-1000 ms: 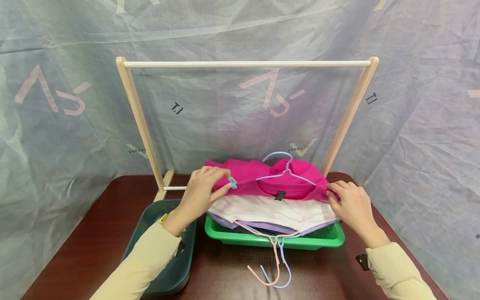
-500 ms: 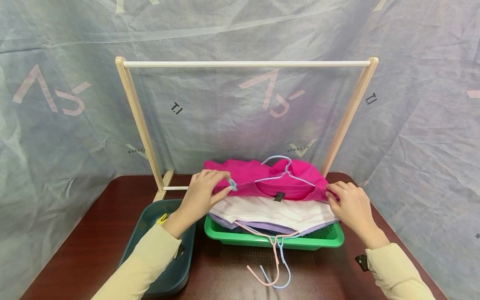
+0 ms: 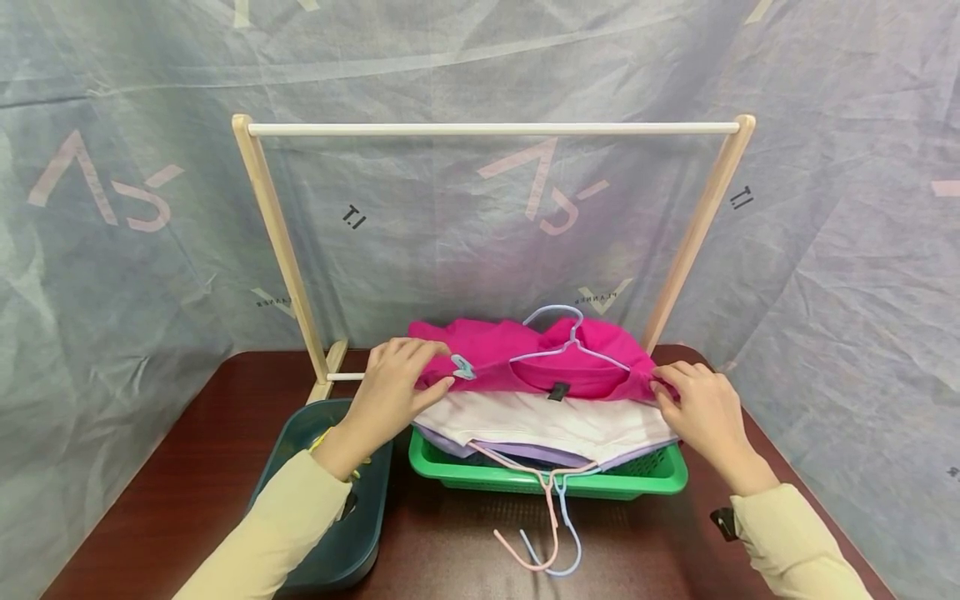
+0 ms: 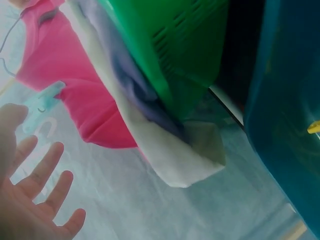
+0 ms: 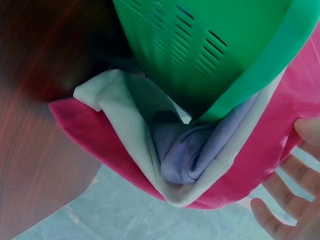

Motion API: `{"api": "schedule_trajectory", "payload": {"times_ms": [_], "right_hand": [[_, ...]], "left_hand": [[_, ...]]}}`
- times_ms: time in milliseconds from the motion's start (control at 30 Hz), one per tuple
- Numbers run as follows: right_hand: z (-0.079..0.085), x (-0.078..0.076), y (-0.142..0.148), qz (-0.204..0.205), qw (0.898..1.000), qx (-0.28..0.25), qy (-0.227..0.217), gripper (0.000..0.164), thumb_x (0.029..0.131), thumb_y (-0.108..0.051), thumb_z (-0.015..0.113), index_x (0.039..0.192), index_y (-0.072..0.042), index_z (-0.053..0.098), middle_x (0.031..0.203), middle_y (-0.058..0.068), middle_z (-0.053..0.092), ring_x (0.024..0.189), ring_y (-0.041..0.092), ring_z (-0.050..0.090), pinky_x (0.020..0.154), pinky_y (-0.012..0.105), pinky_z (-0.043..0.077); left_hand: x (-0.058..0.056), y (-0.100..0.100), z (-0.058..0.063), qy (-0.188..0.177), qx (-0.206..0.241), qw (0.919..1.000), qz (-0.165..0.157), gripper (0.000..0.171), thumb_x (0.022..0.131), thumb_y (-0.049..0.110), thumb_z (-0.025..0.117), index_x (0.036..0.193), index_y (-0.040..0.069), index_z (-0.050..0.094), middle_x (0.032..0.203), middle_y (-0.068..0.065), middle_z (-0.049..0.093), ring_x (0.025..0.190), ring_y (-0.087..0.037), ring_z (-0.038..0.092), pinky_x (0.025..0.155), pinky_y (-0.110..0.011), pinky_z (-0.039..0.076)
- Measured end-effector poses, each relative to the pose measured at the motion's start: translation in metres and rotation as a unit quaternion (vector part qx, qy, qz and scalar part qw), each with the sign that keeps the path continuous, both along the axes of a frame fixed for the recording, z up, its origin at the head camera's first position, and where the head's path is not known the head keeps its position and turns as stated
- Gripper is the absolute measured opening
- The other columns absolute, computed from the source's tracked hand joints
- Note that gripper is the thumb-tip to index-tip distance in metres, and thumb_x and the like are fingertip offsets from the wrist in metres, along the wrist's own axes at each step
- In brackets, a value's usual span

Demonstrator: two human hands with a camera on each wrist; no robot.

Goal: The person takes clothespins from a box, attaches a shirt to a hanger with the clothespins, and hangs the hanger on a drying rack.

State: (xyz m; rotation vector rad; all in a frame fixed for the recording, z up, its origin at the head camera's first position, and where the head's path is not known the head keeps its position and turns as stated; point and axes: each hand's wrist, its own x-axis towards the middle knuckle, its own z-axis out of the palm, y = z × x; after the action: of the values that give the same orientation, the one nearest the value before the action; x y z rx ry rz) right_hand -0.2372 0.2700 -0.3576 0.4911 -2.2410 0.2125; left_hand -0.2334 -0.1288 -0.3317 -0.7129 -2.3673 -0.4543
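A magenta shirt [image 3: 480, 342] lies over a white garment [image 3: 540, 421], with a light hanger [image 3: 573, 342] set at its neckline. A pale teal clothespin [image 3: 462, 367] grips the shirt's left shoulder. Just left of it is my left hand [image 3: 393, 387], its thumb and fingers apart; in the left wrist view the clothespin [image 4: 45, 102] stays on the cloth, with the fingers spread beside it. At the opposite shoulder, my right hand [image 3: 701, 408] pinches the shirt between thumb and fingers. The right wrist view shows that hand [image 5: 295, 185] at the magenta cloth [image 5: 270, 145].
Beneath the clothes stands a green basket [image 3: 540, 483]; a pink hanger [image 3: 551, 525] and a blue hanger [image 3: 576, 542] hang over its front. A dark teal bin [image 3: 367, 542] with yellow clips [image 4: 314, 127] sits left. Behind rises a wooden rack [image 3: 495, 129].
My left thumb and fingers have drawn back a little to the left, off the clothespin, which remains on the shirt. My right hand has barely moved.
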Motion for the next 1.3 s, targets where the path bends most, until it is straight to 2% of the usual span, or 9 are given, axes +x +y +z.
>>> {"api": "schedule_trajectory", "payload": {"times_ms": [133, 367, 600, 833, 1133, 1300], "right_hand": [[-0.001, -0.001, 0.001, -0.002, 1.0, -0.004, -0.004, 0.016, 0.07, -0.01, 0.066, 0.085, -0.006, 0.069, 0.08, 0.009, 0.067, 0.068, 0.026, 0.055, 0.055, 0.038, 0.039], [-0.001, -0.002, 0.0, -0.004, 1.0, -0.009, 0.001, 0.014, 0.072, -0.013, 0.068, 0.084, -0.006, 0.068, 0.078, 0.009, 0.067, 0.069, 0.028, 0.056, 0.055, 0.039, 0.038], [-0.001, -0.005, 0.004, -0.014, 1.0, -0.013, -0.003, 0.016, 0.072, -0.016, 0.071, 0.084, -0.005, 0.068, 0.079, 0.009, 0.067, 0.071, 0.029, 0.058, 0.057, 0.042, 0.041], [0.0, -0.006, 0.006, -0.013, 1.0, -0.024, -0.009, 0.018, 0.072, -0.017, 0.072, 0.085, -0.006, 0.068, 0.079, 0.009, 0.067, 0.072, 0.03, 0.059, 0.058, 0.043, 0.042], [0.001, -0.01, 0.008, -0.005, 1.0, -0.018, -0.018, 0.016, 0.071, -0.012, 0.072, 0.084, -0.005, 0.068, 0.079, 0.01, 0.066, 0.07, 0.03, 0.059, 0.055, 0.043, 0.043], [0.001, -0.01, 0.008, -0.006, 1.0, -0.018, -0.025, 0.016, 0.07, -0.011, 0.072, 0.085, -0.005, 0.068, 0.08, 0.01, 0.067, 0.07, 0.03, 0.059, 0.055, 0.043, 0.043]], "left_hand": [[0.002, -0.009, -0.003, -0.001, -0.01, 0.9999, 0.006, 0.034, 0.08, 0.031, 0.068, 0.109, 0.017, 0.059, 0.106, 0.0, 0.061, 0.101, -0.024, 0.05, 0.089, -0.049, 0.035], [0.009, -0.029, -0.009, -0.014, -0.028, 0.9988, 0.037, 0.032, 0.081, 0.031, 0.066, 0.11, 0.018, 0.058, 0.107, -0.002, 0.062, 0.103, -0.025, 0.05, 0.088, -0.05, 0.034], [0.014, -0.05, -0.012, -0.019, -0.032, 0.9976, 0.059, 0.033, 0.08, 0.03, 0.068, 0.109, 0.018, 0.058, 0.107, -0.002, 0.061, 0.103, -0.026, 0.049, 0.094, -0.055, 0.03], [0.019, -0.069, -0.014, -0.022, -0.034, 0.9958, 0.082, 0.032, 0.078, 0.029, 0.07, 0.106, 0.018, 0.058, 0.103, -0.003, 0.061, 0.101, -0.028, 0.05, 0.084, -0.052, 0.033], [0.025, -0.089, -0.024, -0.065, -0.05, 0.9898, 0.116, 0.029, 0.079, 0.027, 0.069, 0.104, 0.017, 0.057, 0.101, -0.005, 0.064, 0.095, -0.029, 0.05, 0.082, -0.052, 0.034], [0.029, -0.098, -0.032, -0.089, -0.082, 0.9846, 0.126, 0.027, 0.078, 0.027, 0.07, 0.101, 0.017, 0.059, 0.102, -0.007, 0.065, 0.095, -0.03, 0.051, 0.08, -0.052, 0.035]]}}
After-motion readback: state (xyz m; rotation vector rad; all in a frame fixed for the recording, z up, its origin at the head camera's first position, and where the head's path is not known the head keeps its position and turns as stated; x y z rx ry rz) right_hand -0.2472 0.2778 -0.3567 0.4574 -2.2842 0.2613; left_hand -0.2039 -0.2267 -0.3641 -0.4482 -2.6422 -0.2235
